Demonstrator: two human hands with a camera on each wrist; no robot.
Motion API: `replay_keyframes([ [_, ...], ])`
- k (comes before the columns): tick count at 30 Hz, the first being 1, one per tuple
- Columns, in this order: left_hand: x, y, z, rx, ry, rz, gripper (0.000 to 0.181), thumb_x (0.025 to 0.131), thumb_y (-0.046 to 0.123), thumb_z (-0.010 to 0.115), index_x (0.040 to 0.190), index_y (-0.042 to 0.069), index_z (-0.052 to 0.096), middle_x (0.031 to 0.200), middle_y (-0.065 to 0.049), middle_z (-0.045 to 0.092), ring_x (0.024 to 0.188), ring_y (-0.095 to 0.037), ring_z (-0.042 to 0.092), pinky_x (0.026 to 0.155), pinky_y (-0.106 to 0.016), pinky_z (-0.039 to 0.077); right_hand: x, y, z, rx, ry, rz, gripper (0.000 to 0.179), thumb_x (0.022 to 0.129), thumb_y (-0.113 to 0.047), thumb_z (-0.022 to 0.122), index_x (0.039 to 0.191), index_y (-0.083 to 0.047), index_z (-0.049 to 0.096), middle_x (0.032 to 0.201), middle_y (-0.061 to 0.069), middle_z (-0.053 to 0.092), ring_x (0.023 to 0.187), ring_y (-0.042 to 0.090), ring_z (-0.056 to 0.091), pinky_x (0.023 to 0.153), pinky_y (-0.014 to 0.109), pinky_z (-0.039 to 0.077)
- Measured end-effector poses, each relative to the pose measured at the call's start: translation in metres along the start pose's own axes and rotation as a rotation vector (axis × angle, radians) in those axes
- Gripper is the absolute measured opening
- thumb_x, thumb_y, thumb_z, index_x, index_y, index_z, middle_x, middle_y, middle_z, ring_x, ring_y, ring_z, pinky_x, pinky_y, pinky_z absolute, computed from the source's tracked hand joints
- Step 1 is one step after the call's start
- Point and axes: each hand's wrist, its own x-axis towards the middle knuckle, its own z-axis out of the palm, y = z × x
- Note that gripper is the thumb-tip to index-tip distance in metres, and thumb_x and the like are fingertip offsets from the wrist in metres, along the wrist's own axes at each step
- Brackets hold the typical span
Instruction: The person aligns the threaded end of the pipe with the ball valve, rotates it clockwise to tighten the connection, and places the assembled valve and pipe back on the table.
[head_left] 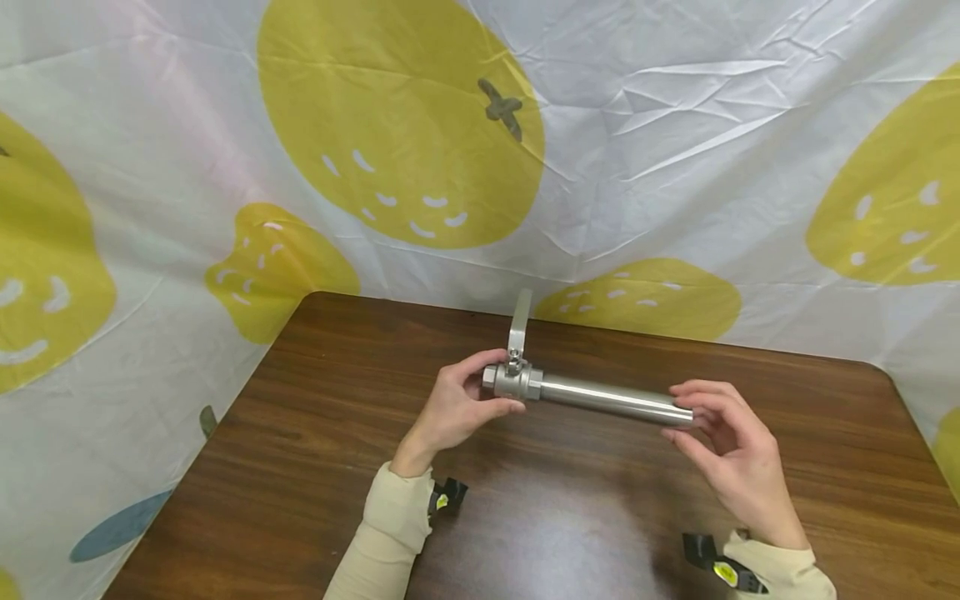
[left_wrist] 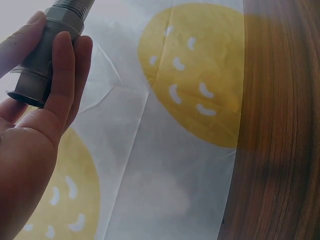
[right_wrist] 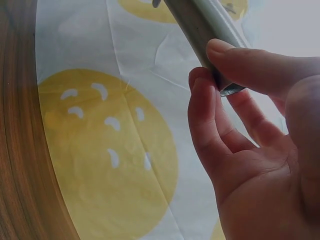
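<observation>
Head view first: I've got a metal valve with a long steel tube running out of its right end, held up over the brown table. The left hand has the valve, its grip closed around the body, thumb on the near side, finger on the far side. Over on the right, the right hand pinches the tube's far end, so both grips are loaded. The flat lever stands up off the valve, pointing away toward the white cloth with its big yellow fruit print. Pale sleeves on both arms, a dark device strapped at each wrist.

Across to the left wrist view: valve in the upper left corner, tilted, and I see fingers wrapped on either side of it. The hexagonal collar sits just above the fingertips, the cloth fills the middle, table down the right edge.

Right wrist view now: the tube slants in from the top, its end caught between the fingertips, rim just showing. Cloth behind, table along the left.
</observation>
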Motion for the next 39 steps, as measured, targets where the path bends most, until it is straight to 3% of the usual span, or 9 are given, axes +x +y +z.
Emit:
replay_keyframes([
  [22, 0.001, 0.001, 0.000, 0.003, -0.012, 0.007, 0.061, 0.072, -0.012, 0.077, 0.128, -0.008, 0.052, 0.119, -0.028, 0.056, 0.092, -0.014, 0.061, 0.078, -0.020, 0.054, -0.003, -0.001, -0.001, -0.076, 0.022, 0.057, 0.048, 0.065, 0.031, 0.068, 0.110, 0.023, 0.054, 0.116, 0.021, 0.062, 0.098, 0.014, 0.066, 0.083, 0.018, 0.053],
  [30, 0.001, 0.000, 0.000, 0.013, -0.009, 0.011, 0.061, 0.072, -0.011, 0.077, 0.127, -0.007, 0.053, 0.119, -0.028, 0.057, 0.092, -0.014, 0.061, 0.078, -0.020, 0.055, -0.004, -0.004, -0.001, -0.207, 0.031, 0.096, 0.051, 0.065, 0.032, 0.068, 0.113, 0.019, 0.057, 0.114, 0.013, 0.065, 0.092, 0.009, 0.066, 0.078, 0.015, 0.053],
  [35, 0.000, 0.001, 0.000, 0.017, -0.009, 0.020, 0.060, 0.072, -0.011, 0.077, 0.127, -0.007, 0.053, 0.118, -0.028, 0.057, 0.090, -0.013, 0.061, 0.078, -0.020, 0.055, -0.004, -0.010, 0.000, -0.426, 0.045, 0.207, 0.050, 0.068, 0.025, 0.071, 0.114, 0.008, 0.062, 0.103, -0.006, 0.067, 0.084, 0.002, 0.064, 0.072, 0.011, 0.052],
  [39, 0.000, 0.000, 0.000, 0.024, -0.014, 0.025, 0.059, 0.072, -0.010, 0.077, 0.127, -0.007, 0.053, 0.118, -0.027, 0.057, 0.090, -0.012, 0.061, 0.078, -0.021, 0.055, -0.003, -0.013, 0.001, -0.501, 0.043, 0.264, 0.047, 0.071, 0.020, 0.073, 0.115, 0.004, 0.063, 0.091, -0.015, 0.065, 0.079, -0.002, 0.062, 0.069, 0.010, 0.051],
])
